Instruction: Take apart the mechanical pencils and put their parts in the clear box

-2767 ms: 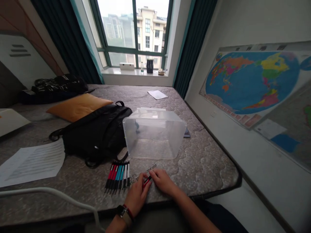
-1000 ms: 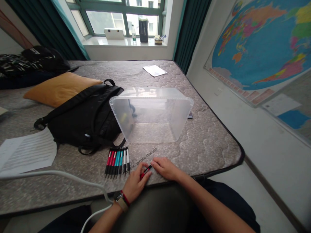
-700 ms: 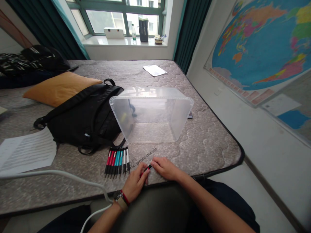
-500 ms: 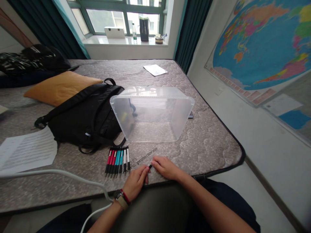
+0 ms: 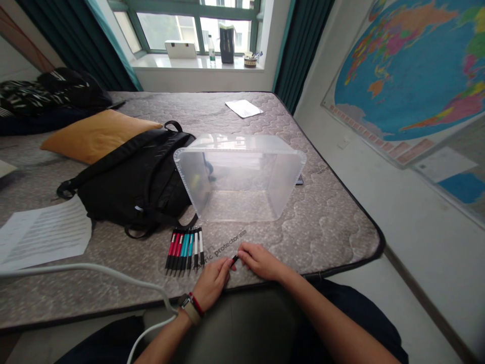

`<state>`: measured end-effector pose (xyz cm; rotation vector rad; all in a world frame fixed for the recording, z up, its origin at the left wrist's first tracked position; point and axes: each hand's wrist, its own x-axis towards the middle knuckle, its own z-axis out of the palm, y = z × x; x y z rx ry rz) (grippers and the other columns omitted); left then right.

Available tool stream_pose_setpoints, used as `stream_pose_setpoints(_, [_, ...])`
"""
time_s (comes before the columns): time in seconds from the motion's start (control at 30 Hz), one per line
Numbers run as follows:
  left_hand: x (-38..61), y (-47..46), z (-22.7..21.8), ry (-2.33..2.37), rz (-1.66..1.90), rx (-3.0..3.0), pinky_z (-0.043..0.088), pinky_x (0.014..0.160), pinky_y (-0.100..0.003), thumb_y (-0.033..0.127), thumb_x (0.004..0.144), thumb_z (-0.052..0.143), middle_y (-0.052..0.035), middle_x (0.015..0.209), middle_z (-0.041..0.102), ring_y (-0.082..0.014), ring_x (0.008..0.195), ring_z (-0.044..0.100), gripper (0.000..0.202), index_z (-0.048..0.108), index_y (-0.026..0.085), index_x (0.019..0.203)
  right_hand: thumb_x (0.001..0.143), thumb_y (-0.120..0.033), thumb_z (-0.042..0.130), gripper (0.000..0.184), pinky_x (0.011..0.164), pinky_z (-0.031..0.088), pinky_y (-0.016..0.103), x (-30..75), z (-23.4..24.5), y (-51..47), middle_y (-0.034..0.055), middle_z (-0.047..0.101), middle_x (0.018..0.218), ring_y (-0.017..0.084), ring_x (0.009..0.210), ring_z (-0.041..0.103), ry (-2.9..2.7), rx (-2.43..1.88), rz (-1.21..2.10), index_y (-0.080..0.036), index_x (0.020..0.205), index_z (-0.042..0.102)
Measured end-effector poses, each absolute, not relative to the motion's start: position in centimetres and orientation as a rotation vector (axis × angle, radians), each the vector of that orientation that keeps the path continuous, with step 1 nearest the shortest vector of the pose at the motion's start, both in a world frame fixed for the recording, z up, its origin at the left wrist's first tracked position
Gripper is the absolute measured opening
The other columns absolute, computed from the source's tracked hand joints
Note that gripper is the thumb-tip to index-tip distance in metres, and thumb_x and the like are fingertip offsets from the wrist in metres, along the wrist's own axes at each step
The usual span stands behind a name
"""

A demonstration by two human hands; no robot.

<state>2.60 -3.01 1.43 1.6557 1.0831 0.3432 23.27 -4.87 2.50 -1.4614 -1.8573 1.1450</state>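
Note:
Near the front edge of the mattress, my left hand (image 5: 214,280) and my right hand (image 5: 259,260) are both closed on a small pen (image 5: 235,259). Only a short black and red stretch of it shows between my fingertips; the rest is hidden. Left of my hands lies a row of several pens (image 5: 185,251), red, turquoise and white with black grips, side by side. Beyond my hands a clear plastic box (image 5: 238,221) rests on its side, its opening towards me.
A black backpack (image 5: 132,187) and a yellow pillow (image 5: 100,134) lie to the left on the mattress (image 5: 326,217). Printed paper (image 5: 45,232) is at the left, and a white cable (image 5: 113,273) crosses the front left. A phone-like edge (image 5: 299,180) shows behind the box.
My fingertips have moved slightly apart, and a little more of the pen shows between them. The view has shifted slightly. The row of pens and the box stay in place.

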Motion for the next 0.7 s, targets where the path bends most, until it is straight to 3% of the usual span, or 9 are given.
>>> stream_pose_setpoints(0.23, [2.6, -2.9, 1.3, 1.076, 0.343, 1.589, 0.026, 0.051, -0.023, 0.054, 0.097, 0.036, 0.0044, 0.057, 0.042, -0.0112, 0.053, 0.037, 0.049, 0.066, 0.016, 0.087, 0.099, -0.029, 0.044, 0.016, 0.063, 0.042, 0.024, 23.6, 2.0, -4.7, -0.0030, 0.062, 0.071, 0.013, 0.062, 0.058, -1.728, -1.435, 1.232, -0.021, 0.091, 0.055])
stream_pose_setpoints(0.5, [2.7, -2.9, 1.2, 1.068, 0.366, 1.556, 0.027, 0.049, -0.023, 0.055, 0.096, 0.039, 0.0040, 0.055, 0.044, -0.0111, 0.051, 0.040, 0.048, 0.066, 0.016, 0.087, 0.086, -0.019, 0.057, 0.011, 0.059, 0.044, 0.022, 24.2, 1.7, -4.3, -0.0004, 0.069, 0.073, 0.013, 0.064, 0.061, -1.650, -1.452, 1.254, -0.018, 0.091, 0.068])
stream_pose_setpoints(0.7, [2.8, -2.9, 1.4, 1.064, 0.370, 1.566, 0.032, 0.052, -0.023, 0.055, 0.096, 0.039, 0.0033, 0.055, 0.048, -0.0119, 0.052, 0.044, 0.048, 0.066, 0.016, 0.088, 0.081, -0.015, 0.059, 0.014, 0.062, 0.045, 0.023, 24.2, 1.4, -3.9, 0.0000, 0.068, 0.072, 0.014, 0.065, 0.061, -1.627, -1.547, 1.086, -0.017, 0.090, 0.070])
